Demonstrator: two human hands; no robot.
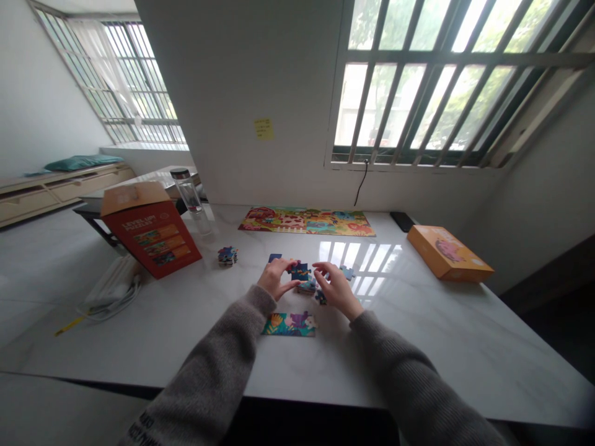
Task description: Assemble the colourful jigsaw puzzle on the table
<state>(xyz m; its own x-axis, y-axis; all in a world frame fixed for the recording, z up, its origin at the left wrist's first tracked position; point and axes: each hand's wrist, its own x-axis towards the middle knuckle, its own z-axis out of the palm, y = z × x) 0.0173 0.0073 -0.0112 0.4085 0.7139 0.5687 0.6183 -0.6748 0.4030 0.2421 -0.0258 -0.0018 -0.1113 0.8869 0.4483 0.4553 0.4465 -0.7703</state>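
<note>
Left hand point(274, 277) pinching a blue puzzle piece point(300, 271) mid-surface; right hand point(335, 286) grip spread, fingertips resting over the loose pieces point(308, 287). Risk: nudging those pieces apart, or bumping the finished strip point(289, 324) just below with a sleeve.

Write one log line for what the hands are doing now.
left hand: touching blue cardboard puzzle piece | right hand: on loose pieces | white marble table

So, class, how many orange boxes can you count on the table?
2. One orange box stands tilted at the table's left edge, beside the clear bottle. The other, a flat orange box, lies at the right. None seems hidden.
</note>
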